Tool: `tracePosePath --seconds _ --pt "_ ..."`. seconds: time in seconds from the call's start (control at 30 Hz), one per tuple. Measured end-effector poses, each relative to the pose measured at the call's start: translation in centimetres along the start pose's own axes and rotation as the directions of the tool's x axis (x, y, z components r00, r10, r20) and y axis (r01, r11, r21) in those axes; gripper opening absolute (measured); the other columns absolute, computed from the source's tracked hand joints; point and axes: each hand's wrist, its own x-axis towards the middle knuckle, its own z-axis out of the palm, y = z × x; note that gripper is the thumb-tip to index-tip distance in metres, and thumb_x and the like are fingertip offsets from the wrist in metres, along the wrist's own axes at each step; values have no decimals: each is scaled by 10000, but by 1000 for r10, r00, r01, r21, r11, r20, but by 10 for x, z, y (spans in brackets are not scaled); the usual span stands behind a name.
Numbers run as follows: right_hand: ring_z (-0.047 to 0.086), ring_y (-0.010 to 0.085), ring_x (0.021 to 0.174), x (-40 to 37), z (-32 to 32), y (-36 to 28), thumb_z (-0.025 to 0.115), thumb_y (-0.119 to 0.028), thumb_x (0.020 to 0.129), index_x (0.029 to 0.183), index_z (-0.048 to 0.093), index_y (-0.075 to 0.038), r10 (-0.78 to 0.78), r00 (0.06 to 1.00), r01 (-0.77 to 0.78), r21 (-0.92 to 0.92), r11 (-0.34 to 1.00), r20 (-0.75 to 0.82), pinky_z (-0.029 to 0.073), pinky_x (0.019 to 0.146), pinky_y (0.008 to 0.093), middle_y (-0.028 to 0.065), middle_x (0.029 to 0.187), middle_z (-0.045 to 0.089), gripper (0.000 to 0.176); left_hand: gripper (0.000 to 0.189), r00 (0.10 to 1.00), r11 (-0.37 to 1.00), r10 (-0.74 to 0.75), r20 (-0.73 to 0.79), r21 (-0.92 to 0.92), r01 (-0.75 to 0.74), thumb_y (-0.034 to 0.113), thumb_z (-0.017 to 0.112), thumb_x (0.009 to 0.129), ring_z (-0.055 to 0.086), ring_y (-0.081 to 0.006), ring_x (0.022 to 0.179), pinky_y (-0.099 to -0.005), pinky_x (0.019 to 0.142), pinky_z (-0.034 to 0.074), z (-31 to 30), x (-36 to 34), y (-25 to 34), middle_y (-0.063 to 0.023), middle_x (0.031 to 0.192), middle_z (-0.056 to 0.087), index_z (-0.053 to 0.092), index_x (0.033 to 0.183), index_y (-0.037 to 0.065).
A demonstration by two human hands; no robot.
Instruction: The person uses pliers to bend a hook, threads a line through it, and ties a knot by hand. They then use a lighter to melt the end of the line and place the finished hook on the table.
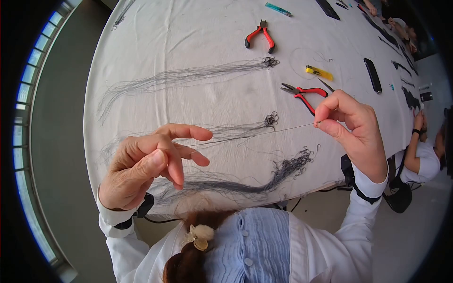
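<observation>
My right hand (pixel 351 127) pinches the end of a thin line (pixel 283 129) between thumb and forefinger; a tiny dark piece shows at the fingertips, too small to name. From there the line runs nearly straight to my left hand (pixel 151 162). Its forefinger and middle finger stretch out, while the thumb presses against another finger, with the line passing behind them. Below lies a thick bundle of dark lines (pixel 236 188) with small hooks (pixel 297 162) at its right end. A thinner bundle with hooks (pixel 271 121) lies partly behind the line and my left hand.
Another hooked bundle (pixel 188 74) lies farther back on the white-covered table (pixel 226 99). Red-handled pliers (pixel 306 95), red-handled cutters (pixel 260 37), a yellow cutter-like tool (pixel 319 72) and a black object (pixel 372 75) lie around. Other people sit at right, one wearing a white sleeve (pixel 409 162).
</observation>
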Motion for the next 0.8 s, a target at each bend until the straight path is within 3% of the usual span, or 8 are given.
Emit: tracePosePath --seconds 0.03,0.1,0.3,0.4,0.5,0.63,0.73,0.8 --pt "533 112 659 -1 -4 0 574 62 758 795 501 6 -2 1000 2 -3 1000 11 451 647 229 49 701 536 100 391 998 998 -68 11 10 68 355 523 879 494 -317 1144 -435 838 469 -2 -7 12 -234 1184 524 626 651 55" --pt "515 91 673 -2 -12 -3 559 68 766 801 492 15 71 997 -71 -8 997 -34 456 681 219 38 717 519 93 404 998 994 -8 -59 106 14 386 540 860 453 -339 1186 -464 882 432 -6 -19 18 -257 1207 496 596 612 72" --pt "467 57 674 0 -29 -4 537 54 786 818 479 7 104 994 -107 -90 990 -43 386 629 188 15 739 490 81 413 975 972 109 -194 228 -64 409 592 839 404 -347 1235 -417 917 445 -33 -58 42 -220 1228 469 503 537 143" --pt "458 57 656 4 -38 8 539 55 771 810 484 7 157 987 -161 -129 978 -46 386 626 185 10 738 493 83 378 951 977 146 -272 191 -95 426 591 845 351 -358 1273 -434 936 429 -57 -82 50 -194 1276 419 499 586 166" --pt "470 59 654 10 -32 10 557 43 766 781 498 14 225 974 -223 -58 973 21 401 619 191 5 718 508 68 228 919 977 207 -335 127 -173 383 587 859 283 -352 1312 -463 1038 318 -81 -112 50 -181 1306 396 572 798 164" --pt "489 55 649 23 -15 23 591 28 755 750 527 21 247 961 -236 -94 967 125 420 600 197 3 705 538 65 257 845 960 278 -457 159 -230 385 461 926 297 -353 1305 -431 1035 308 -127 -155 42 -182 1298 413 555 821 171" --pt "524 50 622 34 0 34 628 11 730 729 585 17 285 927 -269 -98 958 245 435 566 191 8 656 572 43 235 782 951 301 -546 237 -201 367 438 941 328 -274 1296 -407 1044 314 -161 -176 39 -118 1265 440 555 918 165" --pt "535 56 608 41 12 45 633 4 723 732 603 18 303 907 -281 -114 953 293 440 563 192 13 644 584 35 251 697 921 305 -649 387 -43 373 521 909 534 -165 1025 -315 930 425 -183 -182 28 -73 1020 544 574 880 130"
